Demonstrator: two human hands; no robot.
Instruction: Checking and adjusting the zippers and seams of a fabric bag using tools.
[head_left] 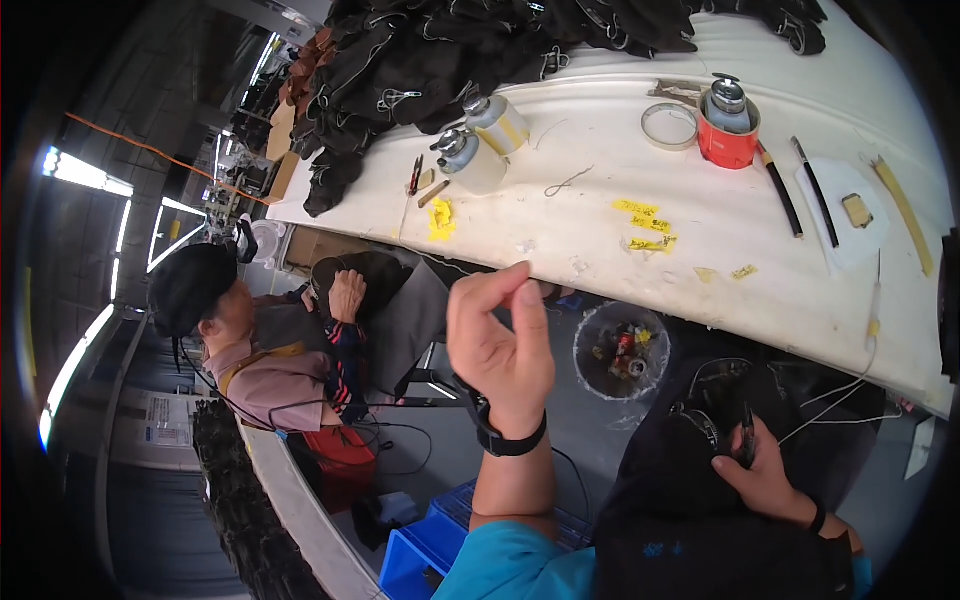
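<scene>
My left hand (500, 350) is raised at the table's front edge, thumb and index tip brought together; anything between them is too small to make out. My right hand (762, 472) grips a slim black tool (747, 432) over black fabric with grey piping (690, 510) that lies at my lap. On the white table (570, 220) are bottles with metal tops (470, 165), a red container holding another bottle (728, 140), a tape roll (668, 126), yellow scraps (650, 225), a small black tool (417, 175) and long black-handled tools (780, 190).
Piled black garments (430, 60) cover the table's back. A co-worker (260, 360) sits at left, hand on dark fabric. A waste bin (600, 370) and blue crate (420, 550) are below the table. White cords (840, 390) hang at right.
</scene>
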